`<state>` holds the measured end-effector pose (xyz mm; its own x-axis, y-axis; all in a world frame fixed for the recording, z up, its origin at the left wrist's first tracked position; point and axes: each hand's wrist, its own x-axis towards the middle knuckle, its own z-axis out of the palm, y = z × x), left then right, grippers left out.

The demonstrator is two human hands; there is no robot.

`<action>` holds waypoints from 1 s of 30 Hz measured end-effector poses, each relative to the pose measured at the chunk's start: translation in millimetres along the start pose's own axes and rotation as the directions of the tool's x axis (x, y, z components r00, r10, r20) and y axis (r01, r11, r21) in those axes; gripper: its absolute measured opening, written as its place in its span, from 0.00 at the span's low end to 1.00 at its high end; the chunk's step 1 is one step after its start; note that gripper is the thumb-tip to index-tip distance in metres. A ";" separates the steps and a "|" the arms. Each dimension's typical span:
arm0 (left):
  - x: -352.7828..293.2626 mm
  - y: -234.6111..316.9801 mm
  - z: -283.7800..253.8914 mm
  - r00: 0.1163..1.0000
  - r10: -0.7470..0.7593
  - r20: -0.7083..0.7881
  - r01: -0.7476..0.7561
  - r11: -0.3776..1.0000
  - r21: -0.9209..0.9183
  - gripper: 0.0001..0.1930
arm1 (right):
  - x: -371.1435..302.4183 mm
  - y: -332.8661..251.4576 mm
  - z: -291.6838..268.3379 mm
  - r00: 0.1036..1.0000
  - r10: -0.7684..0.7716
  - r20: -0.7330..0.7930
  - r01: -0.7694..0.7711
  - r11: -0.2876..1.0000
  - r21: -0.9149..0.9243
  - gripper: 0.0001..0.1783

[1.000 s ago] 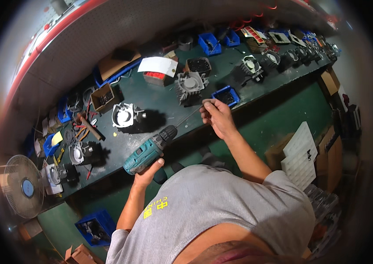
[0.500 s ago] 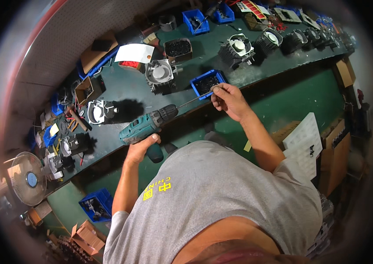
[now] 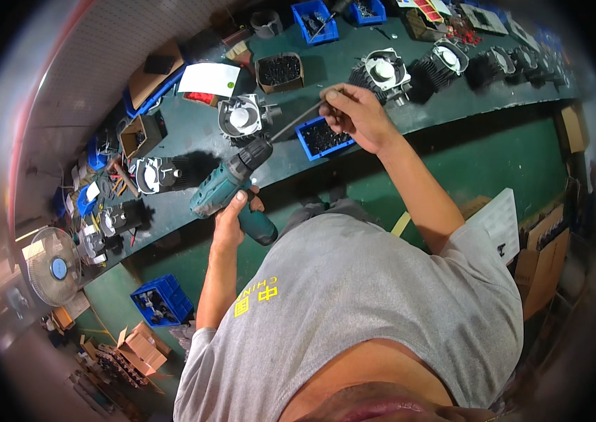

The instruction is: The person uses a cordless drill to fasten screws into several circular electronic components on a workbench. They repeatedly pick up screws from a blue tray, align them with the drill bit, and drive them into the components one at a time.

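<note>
My left hand [image 3: 229,224] is wrapped round the grip of a teal cordless drill [image 3: 218,188], held at the bench's near edge. From its black chuck a long thin driver bit [image 3: 296,122] points up and to the right. The fingers of my right hand [image 3: 360,118] are pinched at the far end of that bit; whether a small screw is also between them is hidden. Under the right hand sits a blue bin [image 3: 301,143] of small black parts. Just beyond the chuck stands a finned metal engine cylinder [image 3: 240,115] with a pale round middle.
More cylinders stand along the bench [image 3: 326,77], such as one at the right [image 3: 385,69] and one at the left [image 3: 152,174]. A cardboard box of black parts [image 3: 280,73] is at the back. A fan [image 3: 53,267] stands at the left, and a blue crate [image 3: 163,301] below the bench.
Both hands have risen toward the bench's far side, with the drill and its bit tilted more upward. The right hand's fingers stay at the bit's end, now above the blue bin.
</note>
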<state>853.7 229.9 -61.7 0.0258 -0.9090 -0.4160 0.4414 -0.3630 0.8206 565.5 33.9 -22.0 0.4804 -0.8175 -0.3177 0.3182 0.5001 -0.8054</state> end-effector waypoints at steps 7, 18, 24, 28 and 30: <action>13.7 -2.8 -19.2 0.997 -0.053 0.052 0.062 0.981 -0.183 0.29 | 16.2 12.5 4.0 1.000 0.001 -0.011 -0.001 1.000 0.007 0.15; 8.4 -14.8 -38.4 0.999 -0.050 -0.002 0.048 0.966 -0.255 0.29 | 81.1 199.5 -80.7 0.964 -0.083 -0.254 -0.258 -0.033 -0.966 0.14; 3.5 -7.0 -41.3 0.999 -0.048 0.003 0.047 0.982 -0.183 0.27 | 90.6 219.7 -100.0 0.967 -0.170 -0.191 -0.198 -0.024 -0.980 0.09; 4.0 -4.3 -46.3 0.998 -0.049 -0.027 0.044 0.989 -0.144 0.26 | 82.1 221.1 -98.2 0.964 -0.229 -0.138 -0.118 0.099 -0.988 0.10; 1.8 1.1 -45.7 0.998 -0.062 -0.023 0.059 0.990 -0.126 0.26 | 78.6 224.1 -103.2 0.969 -0.238 -0.057 -0.053 0.025 -0.998 0.11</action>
<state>895.3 237.3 -79.5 0.0192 -0.8796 -0.4753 0.5520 -0.3870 0.7386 590.2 52.3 -279.1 0.3430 -0.9281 -0.1449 -0.8334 -0.2295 -0.5027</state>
